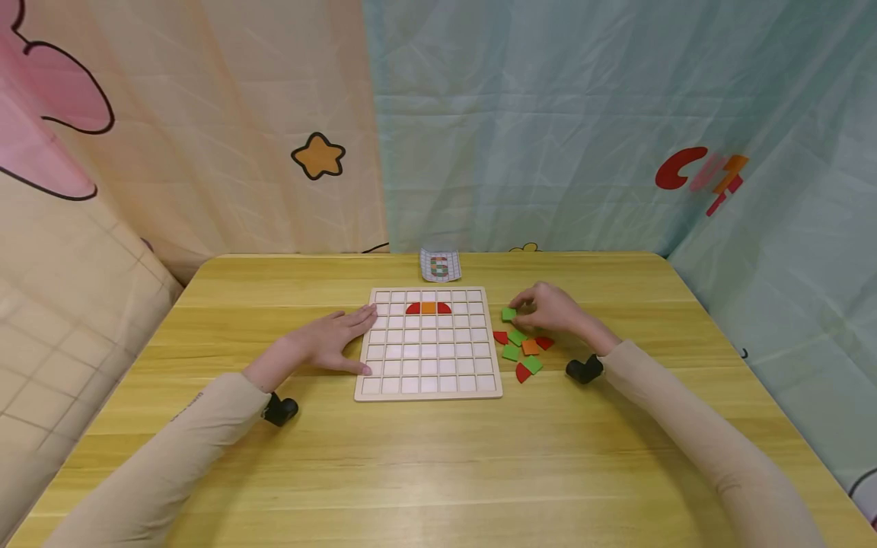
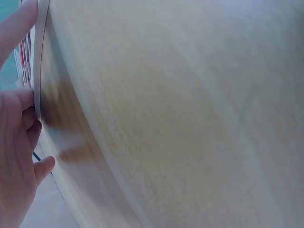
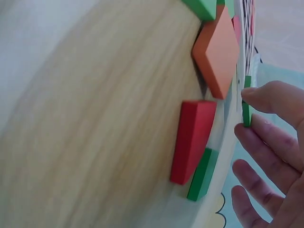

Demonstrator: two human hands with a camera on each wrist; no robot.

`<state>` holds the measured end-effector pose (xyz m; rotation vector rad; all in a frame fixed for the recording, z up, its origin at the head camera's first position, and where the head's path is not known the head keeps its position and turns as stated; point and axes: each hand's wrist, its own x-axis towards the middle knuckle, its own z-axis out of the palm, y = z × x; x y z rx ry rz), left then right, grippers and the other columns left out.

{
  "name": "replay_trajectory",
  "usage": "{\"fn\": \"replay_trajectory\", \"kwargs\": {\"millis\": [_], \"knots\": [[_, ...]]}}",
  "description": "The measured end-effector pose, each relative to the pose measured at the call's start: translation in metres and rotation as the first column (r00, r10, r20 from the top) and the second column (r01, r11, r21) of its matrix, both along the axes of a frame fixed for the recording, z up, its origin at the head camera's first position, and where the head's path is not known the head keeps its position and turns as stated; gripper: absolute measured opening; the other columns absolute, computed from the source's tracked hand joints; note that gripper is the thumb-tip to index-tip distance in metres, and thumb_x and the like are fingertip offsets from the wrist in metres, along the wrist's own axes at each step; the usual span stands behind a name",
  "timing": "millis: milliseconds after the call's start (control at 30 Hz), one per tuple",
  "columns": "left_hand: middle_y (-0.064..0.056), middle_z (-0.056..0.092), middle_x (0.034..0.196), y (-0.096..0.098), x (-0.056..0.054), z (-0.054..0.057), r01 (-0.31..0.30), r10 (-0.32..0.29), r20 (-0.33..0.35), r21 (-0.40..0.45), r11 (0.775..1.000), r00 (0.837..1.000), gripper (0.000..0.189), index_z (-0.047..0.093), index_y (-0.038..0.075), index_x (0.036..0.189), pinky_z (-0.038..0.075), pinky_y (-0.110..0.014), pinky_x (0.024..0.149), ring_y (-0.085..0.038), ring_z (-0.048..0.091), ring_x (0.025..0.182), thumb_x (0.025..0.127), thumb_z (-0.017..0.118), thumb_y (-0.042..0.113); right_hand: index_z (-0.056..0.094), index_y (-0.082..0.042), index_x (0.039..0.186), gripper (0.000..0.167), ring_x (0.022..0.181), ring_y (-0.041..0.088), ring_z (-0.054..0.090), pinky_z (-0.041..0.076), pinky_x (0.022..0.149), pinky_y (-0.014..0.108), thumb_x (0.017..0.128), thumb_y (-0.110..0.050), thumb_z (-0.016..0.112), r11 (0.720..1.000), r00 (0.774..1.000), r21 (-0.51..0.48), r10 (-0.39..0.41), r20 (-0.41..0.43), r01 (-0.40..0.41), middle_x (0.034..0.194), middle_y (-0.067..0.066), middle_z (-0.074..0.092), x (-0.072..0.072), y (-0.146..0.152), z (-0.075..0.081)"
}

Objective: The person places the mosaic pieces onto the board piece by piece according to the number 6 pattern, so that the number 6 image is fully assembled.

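Note:
A pale wooden grid board [image 1: 428,396] lies mid-table. Near its top, an orange square tile [image 1: 428,307] sits between two red quarter-round tiles [image 1: 413,308]. My left hand [image 1: 333,340] rests along the board's left edge, fingers extended and thumb apart; the left wrist view shows the board's edge [image 2: 39,61] beside the fingers. Off the board's right side, my right hand [image 1: 551,308] pinches a green square tile [image 1: 508,314] between thumb and fingers. In the right wrist view this green tile [image 3: 247,111] is held edge-on, with the other fingers loosely bent.
Right of the board lie several loose tiles, among them a green square [image 1: 510,352], an orange square [image 1: 530,347] and a red quarter-round [image 1: 524,372]. A printed pattern card [image 1: 440,275] lies behind the board, near the table's back edge. Curtains [image 1: 514,152] hang behind the table.

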<state>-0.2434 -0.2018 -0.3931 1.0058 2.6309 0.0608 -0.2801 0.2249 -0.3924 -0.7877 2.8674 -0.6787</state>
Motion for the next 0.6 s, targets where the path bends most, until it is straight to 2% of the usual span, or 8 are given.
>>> {"fn": "replay_trajectory", "kwargs": {"millis": [100, 333, 600], "knots": [[-0.014, 0.004, 0.162, 0.0, 0.0, -0.001, 0.003, -0.003, -0.007, -0.003, 1.0, 1.0, 0.105, 0.011, 0.003, 0.154, 0.016, -0.054, 0.119, -0.03, 0.015, 0.149, 0.084, 0.054, 0.069, 0.074, -0.008, 0.106, 0.027, 0.093, 0.023, 0.066, 0.054, 0.083, 0.042, 0.082, -0.021, 0.075, 0.999, 0.999, -0.009, -0.033, 0.007, 0.033, 0.101, 0.008, 0.074, 0.003, -0.003, 0.003], [-0.013, 0.003, 0.163, 0.0, -0.001, -0.002, 0.001, -0.002, -0.003, -0.008, 1.0, 1.0, 0.105, 0.011, 0.005, 0.154, 0.016, -0.054, 0.12, -0.029, 0.014, 0.149, 0.084, 0.054, 0.07, 0.075, -0.01, 0.106, 0.028, 0.088, 0.022, 0.066, 0.054, 0.08, 0.041, 0.082, -0.025, 0.074, 0.998, 0.998, -0.035, -0.049, -0.025, 0.048, 0.1, 0.006, 0.074, 0.007, -0.016, 0.006], [-0.012, 0.003, 0.163, 0.0, -0.001, -0.001, -0.002, 0.002, -0.002, -0.006, 1.0, 1.0, 0.105, 0.01, 0.005, 0.154, 0.015, -0.054, 0.12, -0.029, 0.013, 0.15, 0.084, 0.054, 0.07, 0.075, -0.016, 0.105, 0.027, 0.085, 0.018, 0.06, 0.05, 0.072, 0.032, 0.082, -0.03, 0.075, 0.994, 0.996, -0.076, -0.085, -0.004, 0.085, 0.098, 0.001, 0.073, 0.008, -0.042, 0.008]]}}
